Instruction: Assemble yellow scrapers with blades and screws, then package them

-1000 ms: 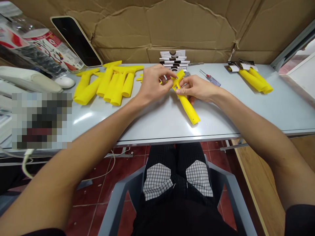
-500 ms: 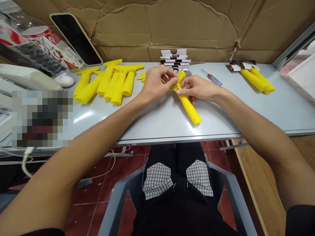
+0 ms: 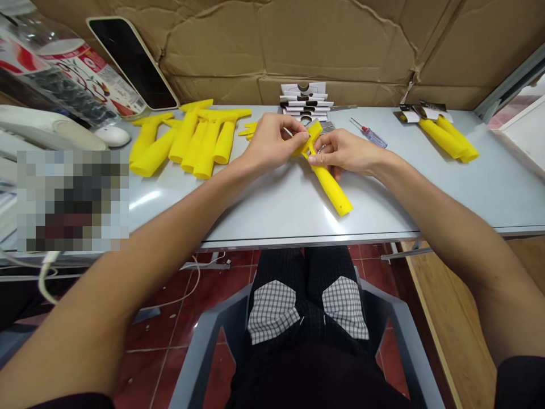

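Observation:
A yellow T-shaped scraper handle [image 3: 332, 194] slants over the table, its tube end toward me and its wide head away. My left hand [image 3: 276, 139] is closed at the head, thumb and fingertip pinched against its left side; anything small between them is hidden. Around the neck, my right hand [image 3: 347, 152] is closed, with its thumb on top. Just behind the head lie flat metal pieces [image 3: 327, 126]. Some small yellow parts [image 3: 249, 132] show beside my left hand, partly covered by it.
Several yellow handles [image 3: 206, 150] lie at left. White cards [image 3: 304, 96] are stacked at the back. A screwdriver [image 3: 372, 136] and two carded yellow handles [image 3: 447, 136] lie at right. A phone [image 3: 131, 62], bottles [image 3: 93, 74] and a white mouse [image 3: 113, 136] stand or lie far left.
The view has shifted slightly. Both hands and the yellow scraper handle keep nearly the same pose, with no clear change in grip.

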Available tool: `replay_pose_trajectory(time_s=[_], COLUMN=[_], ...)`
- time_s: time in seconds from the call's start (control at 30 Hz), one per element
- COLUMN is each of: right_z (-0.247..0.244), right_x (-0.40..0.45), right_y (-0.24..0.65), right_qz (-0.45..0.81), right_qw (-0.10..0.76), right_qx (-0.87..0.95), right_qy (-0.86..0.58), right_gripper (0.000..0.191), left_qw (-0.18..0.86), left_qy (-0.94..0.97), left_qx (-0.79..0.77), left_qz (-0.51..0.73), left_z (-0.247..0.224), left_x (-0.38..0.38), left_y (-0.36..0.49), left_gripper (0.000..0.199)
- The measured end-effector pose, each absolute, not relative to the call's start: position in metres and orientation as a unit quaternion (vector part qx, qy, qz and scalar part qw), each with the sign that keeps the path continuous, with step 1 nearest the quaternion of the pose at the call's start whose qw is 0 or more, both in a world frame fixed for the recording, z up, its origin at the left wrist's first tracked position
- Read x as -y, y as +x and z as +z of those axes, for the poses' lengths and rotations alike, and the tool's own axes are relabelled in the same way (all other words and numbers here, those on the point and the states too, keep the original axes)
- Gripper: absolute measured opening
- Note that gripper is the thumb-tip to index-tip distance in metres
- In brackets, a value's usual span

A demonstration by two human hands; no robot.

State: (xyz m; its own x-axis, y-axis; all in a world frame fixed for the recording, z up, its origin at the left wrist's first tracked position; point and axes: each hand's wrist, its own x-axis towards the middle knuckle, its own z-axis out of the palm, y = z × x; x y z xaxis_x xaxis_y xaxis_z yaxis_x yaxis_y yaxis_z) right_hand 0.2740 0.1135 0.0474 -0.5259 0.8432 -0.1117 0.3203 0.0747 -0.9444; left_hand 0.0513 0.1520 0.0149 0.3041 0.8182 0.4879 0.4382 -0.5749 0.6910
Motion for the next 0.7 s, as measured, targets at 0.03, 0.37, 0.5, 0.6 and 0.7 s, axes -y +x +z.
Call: replay_pose_trajectory(time_s=[0.03, 0.37, 0.5, 0.6, 0.7], right_z=[0.047, 0.046, 0.047, 0.047, 0.045], right_x=[-0.114, -0.114, -0.114, -0.113, -0.114], right_y=[0.274, 0.275, 0.275, 0.275, 0.274], right_qz=[0.535, 0.539, 0.538, 0.536, 0.538], right_qw=[0.245, 0.246, 0.249, 0.247, 0.256], right_qx=[0.691, 0.69, 0.691, 0.691, 0.681], right_qy=[-0.42, -0.415, -0.414, -0.418, -0.426], right_gripper=[0.03, 0.034, 0.034, 0.035, 0.039], left_qw=[0.22, 0.223, 0.217, 0.212, 0.206], left_qy=[0.777, 0.753, 0.751, 0.752, 0.75], left_qx=[-0.406, -0.425, -0.426, -0.434, -0.443], left_qz=[0.429, 0.45, 0.456, 0.449, 0.446], left_z=[0.015, 0.015, 0.014, 0.017, 0.024], left_x=[-0.152, -0.152, -0.154, -0.15, -0.141], left_y=[0.051, 0.051, 0.049, 0.049, 0.051], left_gripper=[0.018, 0.015, 0.021, 0.025, 0.028])
